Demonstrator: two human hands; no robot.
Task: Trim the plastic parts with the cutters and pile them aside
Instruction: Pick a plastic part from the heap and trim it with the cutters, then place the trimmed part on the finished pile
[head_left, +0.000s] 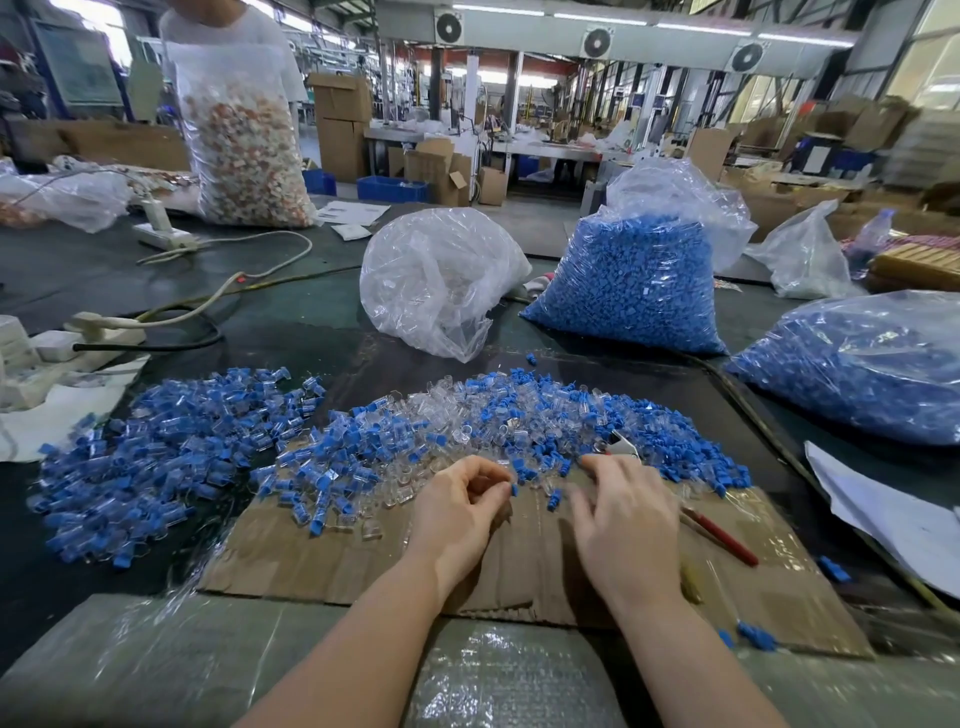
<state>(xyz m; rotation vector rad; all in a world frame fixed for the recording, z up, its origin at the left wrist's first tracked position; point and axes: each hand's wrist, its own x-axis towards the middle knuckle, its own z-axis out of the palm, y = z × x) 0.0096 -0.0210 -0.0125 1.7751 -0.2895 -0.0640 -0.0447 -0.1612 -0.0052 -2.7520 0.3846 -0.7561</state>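
Note:
A wide heap of blue and clear plastic parts (519, 415) lies across the far edge of a cardboard sheet (519, 566). A second pile of the same parts (156, 457) sits apart on the left. My left hand (457, 512) is curled, its fingertips pinching a small blue part (514, 489) at the heap's near edge. My right hand (623, 519) rests palm down with fingers spread, touching the heap. The cutters (621, 444) lie along its outer edge, metal jaws in the heap and a red handle (719, 538) on the cardboard.
Behind the heap stand a crumpled clear bag (436, 280) and two bags of blue parts (639, 280) (857, 364). Power strips and cables (52, 353) lie at the left, white paper (904, 514) at the right. A person stands far left behind a tall bag (244, 130).

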